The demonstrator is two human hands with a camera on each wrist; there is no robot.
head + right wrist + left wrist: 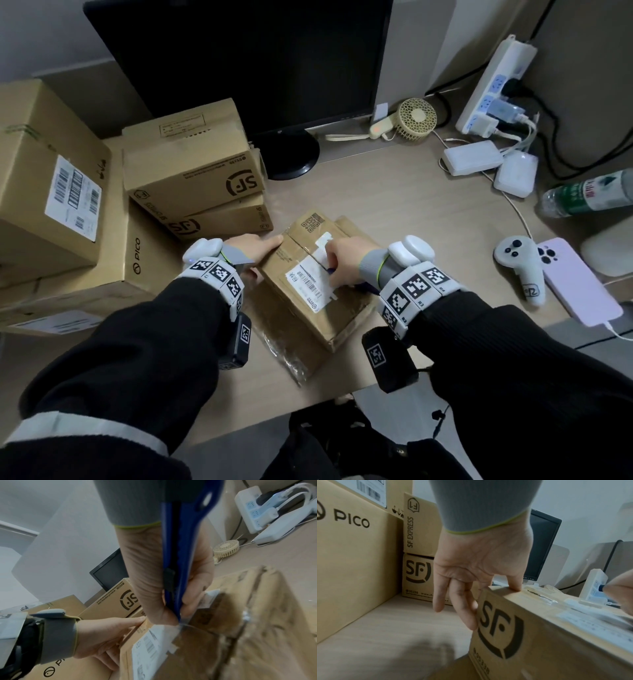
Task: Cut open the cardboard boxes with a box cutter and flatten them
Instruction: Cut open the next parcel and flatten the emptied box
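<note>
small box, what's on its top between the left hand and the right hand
On the small box, only a white shipping label lies between the left hand and right hand, seen in the head view.

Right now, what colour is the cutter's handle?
Blue; the box cutter shows best in the right wrist view.

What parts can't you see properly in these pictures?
- Box cutter blade tip: blurred in the right wrist view, hidden under the right hand in the head view.
- Shipping label print: too small, head view.
- Box contents: closed flaps hide them.
- Left hand fingertips: behind the box's side, left wrist view.
</note>
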